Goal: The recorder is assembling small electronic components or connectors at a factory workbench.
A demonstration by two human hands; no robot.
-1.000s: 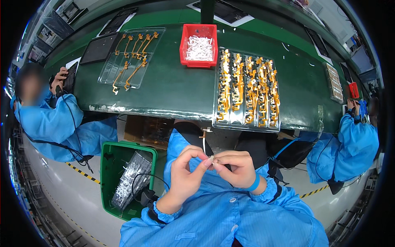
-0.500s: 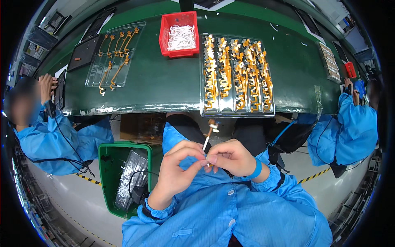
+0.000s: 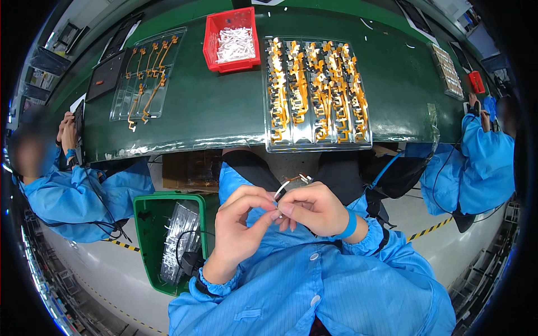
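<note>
My left hand [image 3: 245, 220] and my right hand [image 3: 315, 211] meet above my lap, in front of the table edge. Both are closed in a pinch, thumbs and forefingers nearly touching, on a small flex cable [image 3: 289, 182]. Its white strip rises from between the fingertips, and the brown-orange end with small white parts leans right above my right hand. The lower end is mostly covered by my fingers. Ahead of my hands, a clear tray [image 3: 303, 148] at the table edge holds rows of orange flex cables [image 3: 322, 89].
A red bin [image 3: 233, 68] of small white pieces stands on the green table [image 3: 224, 112]. Left of it lies a clear tray [image 3: 119, 112] with several flex cables. On the floor, a green crate [image 3: 147, 246] holds clear plastic trays. People in blue sit at left and right.
The flex cable's free end has tipped lower and to the right between my hands. The view has shifted slightly, so the table things sit a little higher and further left.
</note>
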